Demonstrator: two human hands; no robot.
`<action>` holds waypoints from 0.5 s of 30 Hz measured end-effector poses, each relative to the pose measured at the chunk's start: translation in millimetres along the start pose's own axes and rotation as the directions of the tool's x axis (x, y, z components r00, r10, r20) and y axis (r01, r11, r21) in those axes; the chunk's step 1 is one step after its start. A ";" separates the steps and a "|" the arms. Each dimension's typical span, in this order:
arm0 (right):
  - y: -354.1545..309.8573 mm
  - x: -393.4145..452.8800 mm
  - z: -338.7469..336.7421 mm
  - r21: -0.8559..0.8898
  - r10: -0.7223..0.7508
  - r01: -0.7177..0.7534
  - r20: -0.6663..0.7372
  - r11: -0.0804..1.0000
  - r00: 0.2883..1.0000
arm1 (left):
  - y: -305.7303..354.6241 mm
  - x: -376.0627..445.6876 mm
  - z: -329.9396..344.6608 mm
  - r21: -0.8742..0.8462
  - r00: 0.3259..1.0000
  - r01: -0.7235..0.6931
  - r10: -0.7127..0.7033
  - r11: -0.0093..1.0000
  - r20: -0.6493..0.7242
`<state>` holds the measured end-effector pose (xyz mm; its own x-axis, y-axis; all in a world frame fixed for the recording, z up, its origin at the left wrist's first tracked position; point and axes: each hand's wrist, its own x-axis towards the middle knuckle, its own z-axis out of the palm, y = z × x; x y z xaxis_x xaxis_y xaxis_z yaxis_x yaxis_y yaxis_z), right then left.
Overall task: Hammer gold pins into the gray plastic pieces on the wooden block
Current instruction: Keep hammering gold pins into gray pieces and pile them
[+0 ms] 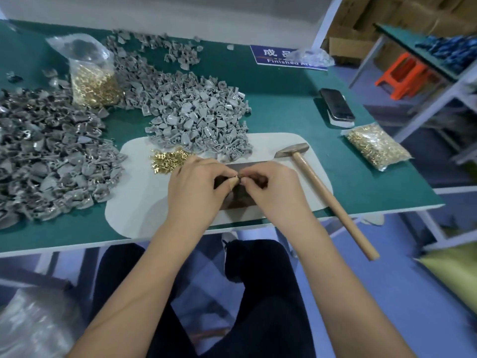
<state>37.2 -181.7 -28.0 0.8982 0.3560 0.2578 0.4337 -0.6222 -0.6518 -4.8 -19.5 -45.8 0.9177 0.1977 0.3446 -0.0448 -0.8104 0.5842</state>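
Both hands meet over the dark wooden block (238,200), which lies on a white mat (144,202) at the table's front edge. My left hand (196,187) pinches a small gray plastic piece (238,177) between thumb and fingers. My right hand (273,187) pinches at the same spot; what its fingertips hold is too small to tell. Loose gold pins (169,160) lie on the mat just behind my left hand. The hammer (322,192) lies to the right of my right hand, its wooden handle sticking out past the table edge.
A heap of gray plastic pieces (204,117) lies behind the mat, a darker heap (49,161) to the left. Bags of gold pins stand at the back left (95,83) and lie at the right (376,146). A phone (336,104) and a blue sign (281,58) are at the back right.
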 end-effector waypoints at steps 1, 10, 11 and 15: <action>2.4 -2.2 -2.2 0.018 -0.011 0.011 -0.017 1.000 1.000 | 0.0 -0.2 0.9 0.006 1.000 0.002 -0.002 1.000 -0.008; 86.3 4.7 -49.8 -0.476 0.402 -0.429 -0.165 0.768 0.901 | 11.1 -2.5 0.6 0.068 0.999 0.033 -0.033 0.997 -0.005; 91.1 4.8 -46.5 -0.470 0.413 -0.420 -0.123 0.777 0.902 | 12.4 -2.8 0.7 0.079 0.999 0.036 -0.035 0.996 -0.007; 101.2 9.1 -50.4 -0.547 0.331 -0.299 -0.044 0.781 0.943 | 14.3 -6.8 2.1 0.096 0.999 0.032 -0.028 0.995 -0.036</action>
<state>92.9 -276.6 -55.6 0.9933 0.0994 0.0589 0.1091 -0.9745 -0.1962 -10.8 -33.5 -41.4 0.9040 0.2401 0.3538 0.0224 -0.8529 0.5216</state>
